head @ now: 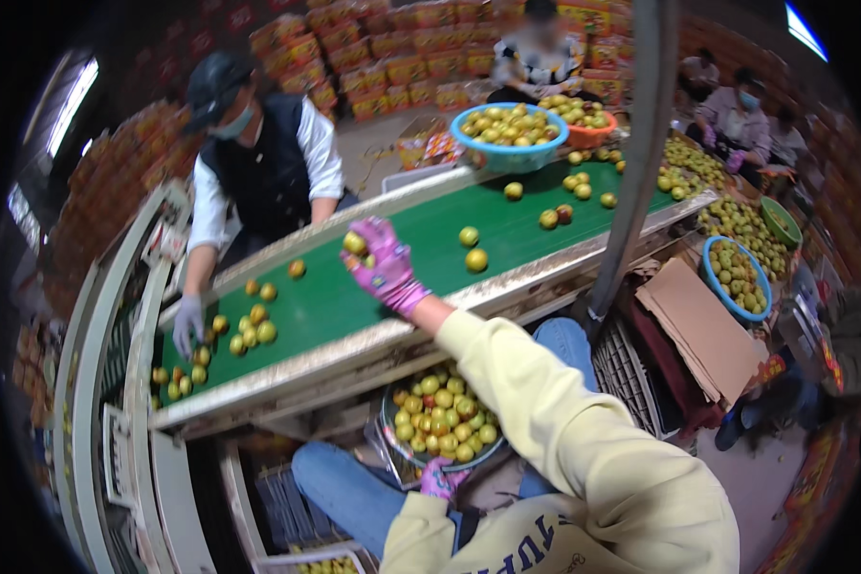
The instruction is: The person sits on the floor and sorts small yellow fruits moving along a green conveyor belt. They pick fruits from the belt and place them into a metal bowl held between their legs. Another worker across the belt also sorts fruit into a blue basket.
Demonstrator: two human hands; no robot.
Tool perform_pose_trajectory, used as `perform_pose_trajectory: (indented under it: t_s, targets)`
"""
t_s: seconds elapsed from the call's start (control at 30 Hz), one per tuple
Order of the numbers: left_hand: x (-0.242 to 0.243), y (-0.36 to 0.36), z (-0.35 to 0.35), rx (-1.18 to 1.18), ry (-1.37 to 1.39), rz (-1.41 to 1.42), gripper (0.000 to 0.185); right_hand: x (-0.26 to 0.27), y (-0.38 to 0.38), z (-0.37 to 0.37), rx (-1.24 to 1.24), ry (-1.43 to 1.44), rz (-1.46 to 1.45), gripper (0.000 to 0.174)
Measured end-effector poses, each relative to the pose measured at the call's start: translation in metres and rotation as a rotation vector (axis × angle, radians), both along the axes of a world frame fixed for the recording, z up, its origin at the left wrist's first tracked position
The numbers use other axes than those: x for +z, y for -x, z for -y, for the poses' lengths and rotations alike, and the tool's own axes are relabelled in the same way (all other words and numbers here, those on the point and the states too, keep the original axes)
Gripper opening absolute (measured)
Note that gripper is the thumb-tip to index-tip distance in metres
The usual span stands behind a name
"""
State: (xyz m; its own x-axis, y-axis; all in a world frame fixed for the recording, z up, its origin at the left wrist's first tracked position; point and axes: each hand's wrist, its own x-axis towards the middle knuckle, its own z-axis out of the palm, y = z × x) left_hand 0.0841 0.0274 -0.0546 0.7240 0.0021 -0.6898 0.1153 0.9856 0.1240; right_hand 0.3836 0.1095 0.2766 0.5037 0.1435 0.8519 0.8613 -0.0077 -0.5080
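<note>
My right hand (384,264), in a pink patterned glove, is raised over the green conveyor belt (330,301) and holds yellow-green round fruits (355,243), at least two showing at the fingers. In a pink glove too, my left hand (442,479) is at the near rim of a round basin (389,423) heaped with the same kind of fruit, between my knees and below the belt's edge. Its fingers look curled on the rim. Loose fruits (476,260) lie scattered along the belt, with a cluster (258,313) towards its left end.
Across the belt, a co-worker (258,165) reaches a gloved hand (188,326) to fruit at the left end. A blue basin (509,147) and an orange basin (592,133) of fruit stand at the far side. A metal post (635,158) rises at the right, near flattened cardboard (703,330).
</note>
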Motion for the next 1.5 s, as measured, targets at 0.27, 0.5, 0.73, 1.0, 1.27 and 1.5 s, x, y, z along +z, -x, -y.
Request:
perform_pose_trajectory:
  t_s: [0.27, 0.5, 0.73, 1.0, 1.27, 1.5]
  targets:
    - [0.008, 0.001, 0.022, -0.011, -0.487, -0.015, 0.015, -0.046, 0.09, 0.17, 0.209, 0.015, 0.025, 0.055]
    - [0.009, -0.004, 0.014, 0.068, -0.124, -0.096, 0.014, -0.149, 0.113, 0.207, 0.154, 0.688, -0.385, 0.05]
    - [0.005, -0.008, 0.016, 0.079, -0.102, -0.075, 0.013, -0.18, 0.093, 0.198, 0.236, 0.935, -0.358, 0.056]
    - [0.03, -0.002, 0.019, 0.059, -0.232, -0.118, 0.027, -0.149, 0.101, 0.172, 0.248, 0.857, -0.295, 0.037]
    - [0.028, -0.004, 0.017, 0.061, -0.133, -0.087, 0.021, -0.181, 0.111, 0.121, 0.479, 0.916, 0.076, 0.016]
    - [0.028, -0.003, 0.02, 0.066, -0.159, -0.042, 0.026, -0.146, 0.108, 0.122, 0.526, 0.955, 0.08, 0.023]
